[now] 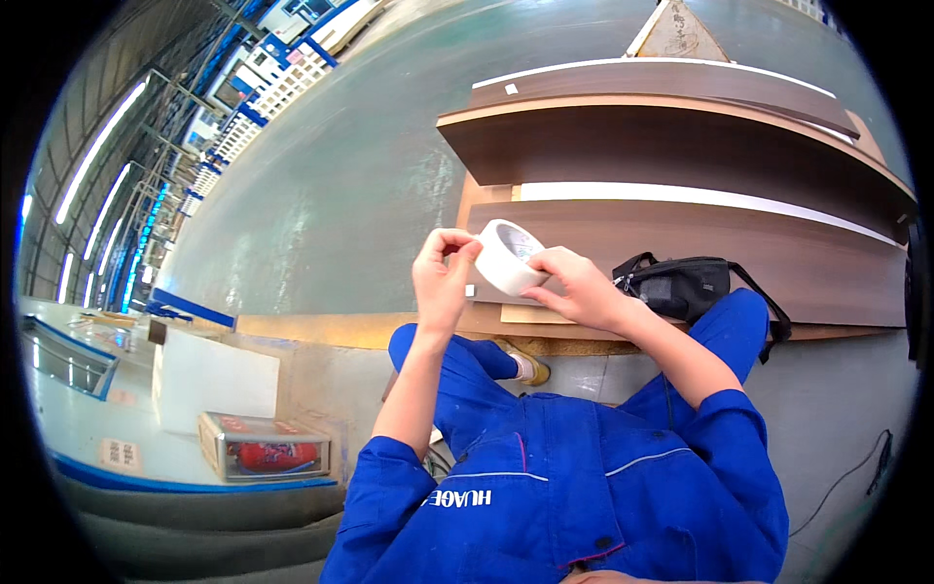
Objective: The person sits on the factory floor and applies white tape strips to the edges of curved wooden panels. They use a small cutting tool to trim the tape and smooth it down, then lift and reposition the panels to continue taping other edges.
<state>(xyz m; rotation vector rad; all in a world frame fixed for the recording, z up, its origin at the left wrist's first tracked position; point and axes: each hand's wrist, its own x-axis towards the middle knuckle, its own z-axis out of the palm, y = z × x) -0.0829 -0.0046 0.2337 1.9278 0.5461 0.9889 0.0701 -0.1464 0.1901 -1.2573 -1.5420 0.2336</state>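
Observation:
A roll of white tape (509,256) is held up in front of me, over my knees. My right hand (574,287) grips the roll from below and behind. My left hand (441,275) pinches at the roll's left edge with thumb and fingertips, where the tape end would be; the end itself is too small to make out. Both forearms are bare, with blue work sleeves pushed up to the elbows.
Long dark brown wood panels (681,146) with pale edges lie stacked on the green floor ahead. A black bag (681,287) rests on the nearest panel by my right knee. At left stand a white box (214,375) and a clear-topped carton (265,448).

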